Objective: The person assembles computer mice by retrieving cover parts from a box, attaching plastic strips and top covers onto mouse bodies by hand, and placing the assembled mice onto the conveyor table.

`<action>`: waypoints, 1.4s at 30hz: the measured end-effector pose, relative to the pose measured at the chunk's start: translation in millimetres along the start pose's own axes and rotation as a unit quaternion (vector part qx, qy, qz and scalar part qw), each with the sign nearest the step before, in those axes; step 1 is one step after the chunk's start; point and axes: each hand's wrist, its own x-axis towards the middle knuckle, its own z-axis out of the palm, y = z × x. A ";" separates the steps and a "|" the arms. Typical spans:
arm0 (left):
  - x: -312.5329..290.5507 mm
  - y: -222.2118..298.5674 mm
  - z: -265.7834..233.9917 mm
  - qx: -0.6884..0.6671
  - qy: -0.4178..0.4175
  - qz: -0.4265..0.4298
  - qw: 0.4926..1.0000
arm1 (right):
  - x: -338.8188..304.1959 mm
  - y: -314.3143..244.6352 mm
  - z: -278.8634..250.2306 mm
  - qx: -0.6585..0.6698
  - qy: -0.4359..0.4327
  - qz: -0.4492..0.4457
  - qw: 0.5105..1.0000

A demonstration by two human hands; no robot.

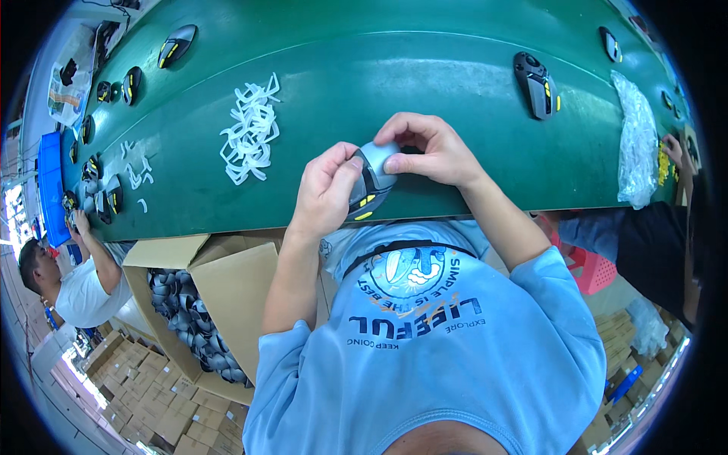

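Note:
A grey and black computer mouse [377,157] with yellow side buttons is held between my two hands above the near edge of the green table. My left hand [327,188] grips its left side, the thumb lying on the dark part. From the other side, my right hand [434,154] pinches the smooth grey shell with thumb and bent fingers. The underside of the mouse is hidden. Left of my hands lies a pile of white curved plastic strips [254,130]. Another mouse [537,87] of the same kind rests farther away to the right.
An open cardboard box [241,303] of grey-black shells [193,322] stands below the table edge at left. Several mice [177,45] lie on the table's left part, near a co-worker [83,284]. At right are a clear plastic bag [635,144] and another person's hand [673,149] by yellow parts.

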 end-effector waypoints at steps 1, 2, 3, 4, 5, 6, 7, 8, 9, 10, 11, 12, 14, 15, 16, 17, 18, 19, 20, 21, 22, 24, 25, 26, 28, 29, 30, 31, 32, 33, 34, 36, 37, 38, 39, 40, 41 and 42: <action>-1.0 6.2 0.3 0.006 0.006 -0.002 1.000 | -1.5 -6.7 9.3 0.002 0.025 -0.026 0.999; -1.8 13.0 3.3 0.006 0.005 -0.003 1.000 | -0.8 -10.6 12.9 0.003 0.026 -0.025 0.999; -2.3 19.7 8.1 0.092 0.018 0.030 0.995 | -0.2 -13.9 14.8 -0.033 0.020 -0.023 0.999; -2.4 22.6 13.1 0.177 0.030 0.064 0.982 | 1.0 -15.3 18.1 -0.068 0.015 -0.022 0.997; -1.3 17.4 17.6 0.204 0.057 0.110 0.971 | 4.8 -5.7 28.1 -0.027 0.080 -0.044 0.995; -0.1 14.8 19.0 0.202 0.053 0.113 0.971 | 7.0 2.4 31.4 -0.030 0.085 -0.045 0.995; 2.1 12.0 20.4 0.143 0.073 0.144 0.977 | 9.7 10.9 31.6 0.047 0.179 -0.087 0.979; 4.3 10.9 21.9 0.082 0.092 0.174 0.977 | 12.7 14.8 32.6 0.123 0.269 -0.128 0.946; 4.7 10.0 20.9 0.082 0.088 0.173 0.978 | 17.9 8.4 39.9 0.158 0.295 -0.109 0.936; 4.7 9.2 18.5 0.151 0.089 0.237 0.955 | 19.1 3.6 37.8 0.158 0.299 -0.109 0.935; 4.9 8.5 15.8 0.218 0.090 0.299 0.925 | 21.2 -0.1 33.6 0.097 0.227 -0.081 0.966; 3.8 9.1 14.0 0.283 0.091 0.357 0.885 | 23.2 -2.1 30.9 0.037 0.150 -0.052 0.987; 5.4 13.5 15.6 0.339 0.074 0.371 0.861 | 25.6 0.7 29.9 0.049 0.141 -0.034 0.988; 4.6 15.6 20.4 0.352 0.080 0.365 0.858 | 25.3 3.4 31.3 0.068 0.163 -0.051 0.983; 3.6 15.7 25.7 0.365 0.086 0.357 0.855 | 25.1 7.0 33.1 0.088 0.185 -0.068 0.976; 2.5 14.2 31.9 0.357 0.108 0.358 0.856 | 25.0 13.6 35.7 0.089 0.188 -0.065 0.976; 3.0 10.0 33.0 0.357 0.104 0.355 0.858 | 25.6 19.6 40.1 0.132 0.216 -0.062 0.965; 5.0 2.8 33.7 0.352 0.121 0.362 0.855 | 26.6 23.5 43.2 0.175 0.244 -0.060 0.952; 8.2 -1.5 34.6 0.346 0.138 0.368 0.852 | 30.4 25.8 42.0 0.177 0.248 -0.058 0.951; 10.9 -2.7 35.3 0.341 0.143 0.375 0.850 | 34.5 24.3 40.8 0.186 0.252 -0.063 0.948; 10.1 -2.1 37.6 0.341 0.138 0.372 0.852 | 36.7 22.9 39.8 0.195 0.255 -0.070 0.944; 11.7 1.4 41.9 0.338 0.189 0.351 0.853 | 36.1 23.5 39.2 0.195 0.256 -0.062 0.945; 12.8 0.2 39.8 0.341 0.184 0.352 0.852 | 36.5 26.6 38.6 0.196 0.257 -0.048 0.945; 11.9 -1.4 39.4 0.341 0.184 0.357 0.850 | 36.9 28.1 37.8 0.198 0.257 -0.034 0.945; 6.6 -5.6 30.4 0.207 0.161 0.171 0.950 | 37.2 25.3 33.3 0.231 0.225 -0.030 0.946; 4.3 -19.0 22.8 0.056 0.158 0.102 0.981 | 38.6 22.6 31.1 0.261 0.194 -0.019 0.945; 6.1 -17.4 21.1 0.062 0.161 0.108 0.979 | 38.3 18.3 37.4 0.264 0.189 -0.026 0.946; 6.4 -16.7 26.2 -0.169 0.158 0.064 0.971 | 32.4 10.3 47.8 0.240 0.198 -0.045 0.949; 7.1 -15.6 26.2 -0.391 0.144 0.018 0.909 | 25.9 4.1 55.3 0.217 0.208 -0.064 0.952; 6.7 -26.5 19.6 -0.416 0.114 -0.006 0.902 | 14.1 -0.2 52.4 0.211 0.167 -0.091 0.959; 5.1 -25.7 21.9 -0.415 0.116 -0.013 0.902 | 7.4 0.4 47.0 0.213 0.161 -0.093 0.959; 8.7 -34.7 11.7 -0.301 0.094 0.045 0.948 | -2.4 2.9 38.0 0.181 0.078 -0.060 0.979; 7.4 -36.3 7.0 -0.301 0.094 0.046 0.948 | -3.3 3.6 35.1 0.134 0.085 -0.070 0.985; 4.7 -37.1 2.0 -0.270 0.084 0.060 0.957 | -4.4 3.6 32.6 0.133 0.084 -0.071 0.985; 3.9 -35.9 -2.2 -0.237 0.076 0.076 0.966 | -2.2 3.6 29.3 0.118 0.061 -0.050 0.990; 2.7 -36.8 -5.5 -0.236 0.079 0.082 0.965 | 0.1 3.3 25.2 0.103 0.037 -0.030 0.994; 0.2 -39.6 -9.4 -0.205 0.098 0.069 0.971 | 1.3 -0.9 16.7 0.101 0.030 -0.033 0.994; -2.5 -42.9 -14.3 -0.176 0.120 0.057 0.976 | 4.5 -8.2 4.3 -0.059 0.023 -0.051 0.997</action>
